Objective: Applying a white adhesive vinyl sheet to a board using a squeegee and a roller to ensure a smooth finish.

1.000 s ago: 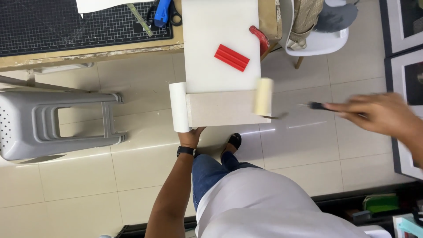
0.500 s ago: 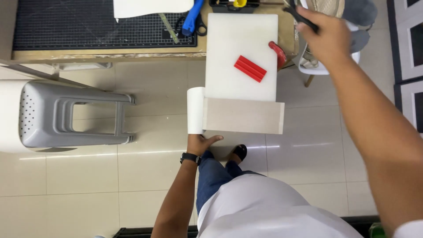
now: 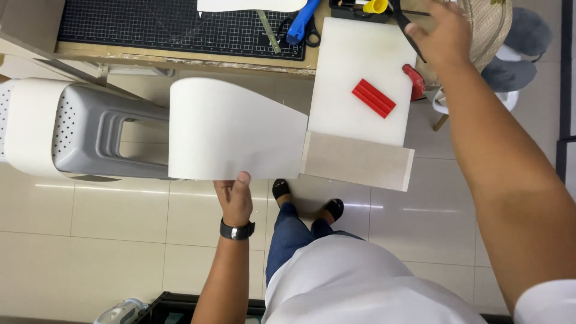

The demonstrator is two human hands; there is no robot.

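While gripping the near edge of a white sheet, left hand sits at scene centre, thumb on top and fingers curled under, black watch on the wrist. Sheet unrolled, long axis running left-right, left end curling over the grey stool, right end meeting the tan cardboard. Sheet's far right corner cut in a slanted curve, so wider at the left, narrower at the right. Held above the tiled floor, level with the near edge of the table.

Cardboard strip lying long axis left-right too, slightly tilted, right end nearer. Touching the near edge of a white board, which overhangs the table. Red ridged piece on the board, set diagonally, pointing far-left to near-right. Red-handled tool just beside the board's right edge.

Right hand reaching to the far right, at black scissors; fingers bent over them, closed grip or mere touch cannot tell. Scissor blades pointing near-right.

Far side: black cutting mat with grid, blue-handled tool, yellow item, white paper at the far edge. Woven bag and chair at far right. Black shoes on the floor near the cardboard.
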